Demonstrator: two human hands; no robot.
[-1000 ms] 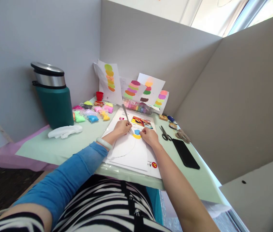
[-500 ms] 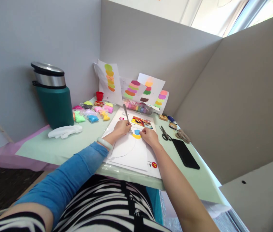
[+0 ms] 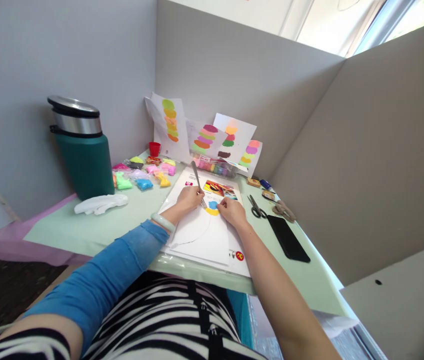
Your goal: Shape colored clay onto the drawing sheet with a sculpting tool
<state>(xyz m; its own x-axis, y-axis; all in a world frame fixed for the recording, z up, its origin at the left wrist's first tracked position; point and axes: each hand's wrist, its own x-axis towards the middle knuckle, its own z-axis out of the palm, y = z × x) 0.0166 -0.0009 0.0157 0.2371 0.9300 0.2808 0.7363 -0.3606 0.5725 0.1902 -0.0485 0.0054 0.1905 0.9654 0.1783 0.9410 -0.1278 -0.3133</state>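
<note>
Clock positions are read from the plain paper, twelve at the far side.

Table (image 3: 95, 232), pale green cover: beneath everything listed.

Tall teal bottle with steel collar and black-and-silver lid (image 3: 88, 160): ten o'clock.

Large white printed sheet with colour photographs (image 3: 219, 188): flat, under the plain paper.

Plain white paper with thin curved line (image 3: 202, 245): flat, centre.

White papers with painted colour bands (image 3: 172, 125): propped upright, eleven to one o'clock.

Clear box of multicoloured contents (image 3: 215, 166): twelve o'clock, before the papers.

Flat black rectangular slab (image 3: 289, 239): three o'clock.

Left hand (image 3: 190, 198): fingers closed around the fork's handle.

Right hand (image 3: 233, 211): fingers curled, tips drawn together beside the blue patch's three o'clock edge; whether they touch or pinch it cannot be told.

Slim grey metal fork (image 3: 196, 174): tilted, handle towards eleven o'clock, tines at the yellow crescent's upper left end.

Black-handled scissors (image 3: 257, 206): two o'clock.

Small bags of brightly coloured material (image 3: 144, 184): ten o'clock, grouped.

Yellow crescent-shaped patch (image 3: 212, 212): upper paper, between the hands.

Small blue patch (image 3: 213, 204): at the crescent's twelve o'clock, just beside it.
</note>
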